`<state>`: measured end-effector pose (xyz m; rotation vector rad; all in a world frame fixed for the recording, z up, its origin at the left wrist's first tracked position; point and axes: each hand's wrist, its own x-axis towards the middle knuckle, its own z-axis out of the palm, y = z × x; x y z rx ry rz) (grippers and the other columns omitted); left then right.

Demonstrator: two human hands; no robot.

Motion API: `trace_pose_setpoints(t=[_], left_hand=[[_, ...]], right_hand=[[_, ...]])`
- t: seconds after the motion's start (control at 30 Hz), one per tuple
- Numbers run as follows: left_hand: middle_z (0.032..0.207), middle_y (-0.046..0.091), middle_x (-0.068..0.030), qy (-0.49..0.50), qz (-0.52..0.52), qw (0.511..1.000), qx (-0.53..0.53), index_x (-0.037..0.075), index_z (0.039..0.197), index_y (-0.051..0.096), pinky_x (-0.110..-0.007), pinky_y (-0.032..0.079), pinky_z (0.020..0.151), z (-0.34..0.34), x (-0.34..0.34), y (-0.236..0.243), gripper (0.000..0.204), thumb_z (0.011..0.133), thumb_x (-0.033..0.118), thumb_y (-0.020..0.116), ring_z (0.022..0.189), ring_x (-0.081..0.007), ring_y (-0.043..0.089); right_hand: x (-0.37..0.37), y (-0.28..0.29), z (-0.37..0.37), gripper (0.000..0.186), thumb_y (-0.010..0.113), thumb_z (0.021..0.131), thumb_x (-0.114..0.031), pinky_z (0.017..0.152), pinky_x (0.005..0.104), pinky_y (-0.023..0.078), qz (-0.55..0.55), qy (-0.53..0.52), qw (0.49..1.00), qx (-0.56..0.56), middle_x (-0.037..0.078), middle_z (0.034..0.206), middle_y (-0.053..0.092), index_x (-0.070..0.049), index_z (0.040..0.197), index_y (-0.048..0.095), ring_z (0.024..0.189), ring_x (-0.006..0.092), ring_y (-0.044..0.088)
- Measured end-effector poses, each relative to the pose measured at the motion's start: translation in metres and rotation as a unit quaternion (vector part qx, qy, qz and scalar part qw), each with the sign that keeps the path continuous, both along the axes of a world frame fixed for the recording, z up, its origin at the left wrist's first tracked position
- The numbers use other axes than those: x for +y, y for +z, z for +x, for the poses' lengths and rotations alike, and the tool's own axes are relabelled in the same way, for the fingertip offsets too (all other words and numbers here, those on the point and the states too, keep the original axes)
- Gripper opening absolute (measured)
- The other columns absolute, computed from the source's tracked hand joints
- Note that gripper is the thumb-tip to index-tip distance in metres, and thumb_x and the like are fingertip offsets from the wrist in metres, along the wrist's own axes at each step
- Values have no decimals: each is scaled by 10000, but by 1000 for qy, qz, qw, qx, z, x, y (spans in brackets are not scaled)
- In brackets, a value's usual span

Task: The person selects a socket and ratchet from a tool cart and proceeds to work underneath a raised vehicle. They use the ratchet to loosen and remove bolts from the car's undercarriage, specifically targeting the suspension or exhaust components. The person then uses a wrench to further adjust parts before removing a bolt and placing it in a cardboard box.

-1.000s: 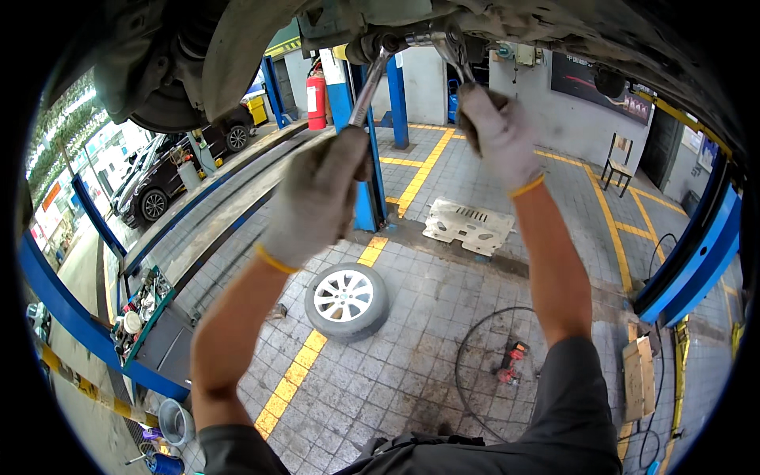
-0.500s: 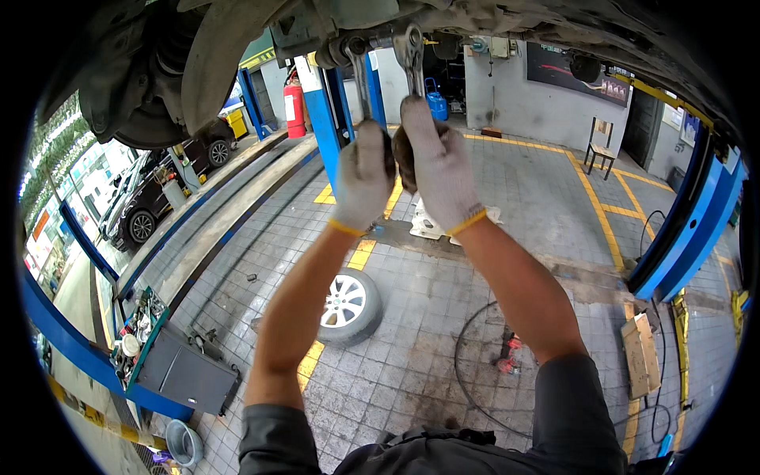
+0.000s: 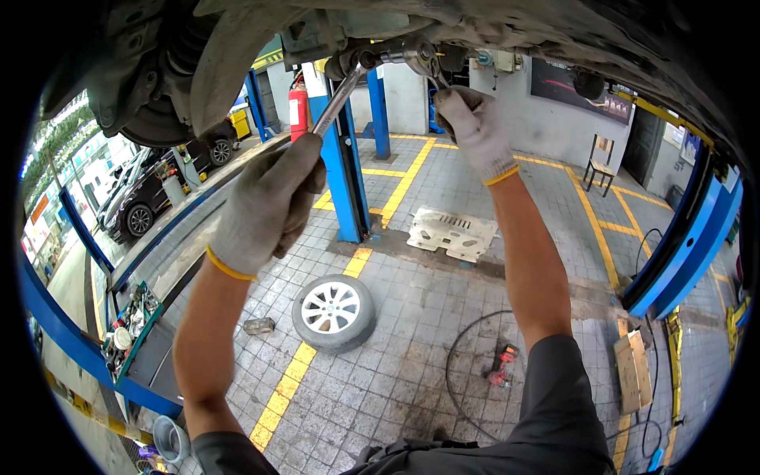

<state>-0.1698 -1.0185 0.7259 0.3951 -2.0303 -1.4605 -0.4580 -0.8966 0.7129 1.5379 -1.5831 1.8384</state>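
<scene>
Above me is a car's dirty underside (image 3: pixel 459 20). My left hand (image 3: pixel 269 198), in a grey-white knit glove, is closed on a long chrome wrench (image 3: pixel 339 101), which slants up to a linkage fitting (image 3: pixel 376 55) under the car. My right hand (image 3: pixel 469 131), gloved alike, grips the handle of a second wrench (image 3: pixel 423 59) whose head is on the same linkage, to the right. Much of that handle is hidden by my fingers.
Below lie a wheel (image 3: pixel 352 324), a pale skid plate (image 3: pixel 451 233), a red power tool (image 3: pixel 500 366) and a hose (image 3: pixel 451 388). Blue lift posts (image 3: pixel 342 190) (image 3: pixel 682 253) stand around. A tool cart (image 3: pixel 131 332), parked car (image 3: pixel 138 222) and chair (image 3: pixel 599 162) are farther out.
Compared with half a second ago, my hands have swung apart: my left hand down and leftward, my right hand up and rightward, both still gripping wrenches.
</scene>
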Motion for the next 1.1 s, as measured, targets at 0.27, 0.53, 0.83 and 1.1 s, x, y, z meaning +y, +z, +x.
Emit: trace_pose_setpoints(t=[0.27,0.53,0.83,1.1], left_hand=[[688,547,-85,121,-393,869,277,34,910,562,-336,421,538,-104,-28,-83,290,1071,276,556,623,-171,532],[736,619,-79,37,-232,891,388,50,911,544,-387,484,590,-221,-33,-105,338,1087,336,505,658,-204,599],[496,394,52,-54,-30,998,-4,90,828,577,-274,246,331,-24,-3,-25,658,1048,701,471,343,-64,286],[472,344,46,17,15,1000,3,99,824,568,-262,179,316,0,3,-3,482,1076,509,535,316,-70,265]], right_hand=[[-2,-29,58,665,733,842,-732,536,285,371,7,68,979,-190,-35,618,568,-83,711,678,577,71,479],[-6,-54,100,616,730,929,-621,589,240,428,-45,62,966,-247,-18,652,609,-33,754,686,630,58,560],[15,-9,10,787,623,882,-810,647,322,498,33,-109,992,55,64,684,637,-36,897,767,665,167,623],[8,7,-6,555,700,892,-597,622,298,404,47,-23,998,21,-11,689,596,-49,811,735,688,112,528]])
